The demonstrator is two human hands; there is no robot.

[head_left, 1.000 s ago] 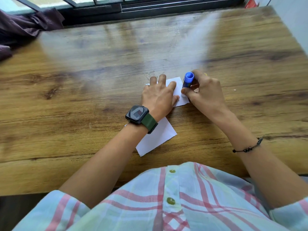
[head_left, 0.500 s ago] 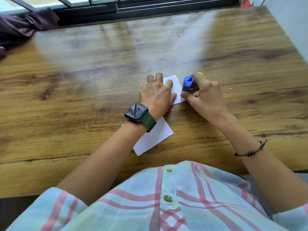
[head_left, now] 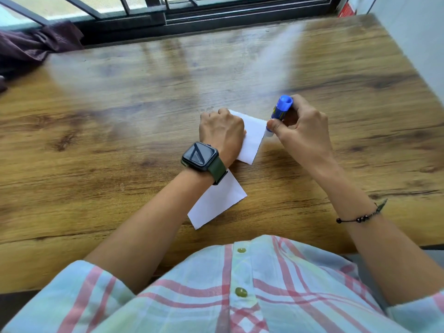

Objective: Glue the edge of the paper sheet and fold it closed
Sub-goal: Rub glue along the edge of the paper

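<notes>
A white paper sheet (head_left: 252, 140) lies slanted on the wooden table (head_left: 120, 140), partly under my left forearm. My left hand (head_left: 222, 133) rests on the sheet's far half and presses it down. Its fingers bend down past the knuckles and their tips are hidden. My right hand (head_left: 302, 131) grips a blue glue stick (head_left: 282, 107) that stands tilted. Its white lower end touches the sheet's right edge near the far corner.
A dark purple cloth (head_left: 36, 44) lies bunched at the table's far left corner, below a black window frame (head_left: 192, 18). A white wall (head_left: 413, 32) borders the table on the right. My plaid shirt covers the near edge.
My left fingers, flat on the sheet before, are now bent down out of sight. The glue stick has shifted right to the sheet's right edge, and more of the far half shows.
</notes>
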